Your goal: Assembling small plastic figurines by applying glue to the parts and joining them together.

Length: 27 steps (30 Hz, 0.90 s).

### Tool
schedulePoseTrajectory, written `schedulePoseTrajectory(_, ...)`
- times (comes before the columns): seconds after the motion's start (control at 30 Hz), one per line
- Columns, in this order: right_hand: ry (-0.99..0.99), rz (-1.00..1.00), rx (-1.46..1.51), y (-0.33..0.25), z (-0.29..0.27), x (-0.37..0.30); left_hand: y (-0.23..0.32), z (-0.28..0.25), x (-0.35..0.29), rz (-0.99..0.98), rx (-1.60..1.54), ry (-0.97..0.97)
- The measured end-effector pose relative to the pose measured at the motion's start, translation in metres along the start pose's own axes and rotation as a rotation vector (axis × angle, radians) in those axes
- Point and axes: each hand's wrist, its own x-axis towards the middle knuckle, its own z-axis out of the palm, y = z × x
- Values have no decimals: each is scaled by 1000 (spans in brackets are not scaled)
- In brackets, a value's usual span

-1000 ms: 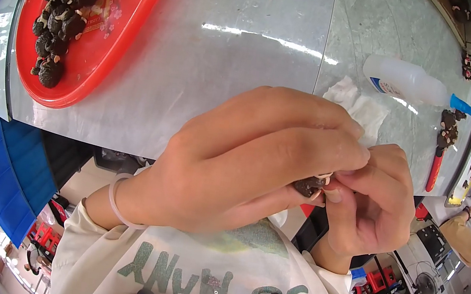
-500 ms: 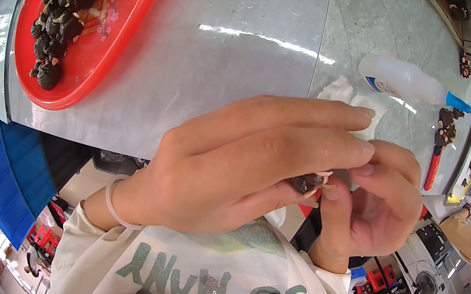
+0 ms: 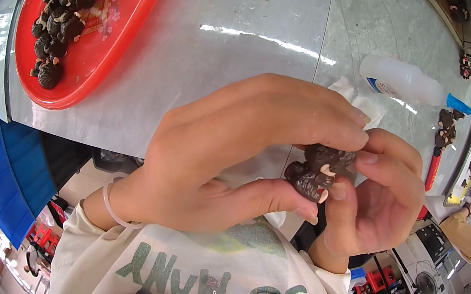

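A small dark brown animal figurine [image 3: 310, 181], with pale limbs and a textured surface, is held between my two hands above the table's near edge. My left hand [image 3: 212, 138] curves around it, fingertips on its upper side and thumb below. From the right, my right hand [image 3: 385, 198] pinches the figurine's right side between thumb and index finger, its other fingers curled. Fingertips hide part of the figurine. On the left, a red oval tray [image 3: 114, 49] bears several similar dark figurines [image 3: 63, 23], heaped together.
A white bottle with a blue tip [image 3: 401, 79] lies on the grey table [image 3: 237, 3] beyond my right hand, near a crumpled white tissue [image 3: 367, 108]. Dark pieces [image 3: 447, 125] and a red handle [image 3: 433, 169] lie further right. Another person [image 3: 467, 231] sits at the far right.
My left fingers have lifted and arched away from the thumb, uncovering more of the figurine. It now shows between both hands. My right hand has shifted little.
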Motion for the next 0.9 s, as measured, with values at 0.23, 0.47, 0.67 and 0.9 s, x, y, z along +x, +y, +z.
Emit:
schedulePoseTrajectory(0.23, 20, 0, 5, -1, 2, 1, 4, 1, 2, 21, 93, 15)
schedulePoseTrajectory(0.47, 26, 3, 5, 2, 2, 0, 0, 3, 4, 30, 82, 13)
schedulePoseTrajectory(0.67, 67, -47, 24, 5, 9, -1, 2, 4, 2, 51, 177, 23)
schedulePoseTrajectory(0.9, 236, -38, -32, 7, 21, 3, 1, 3, 2, 37, 257, 41)
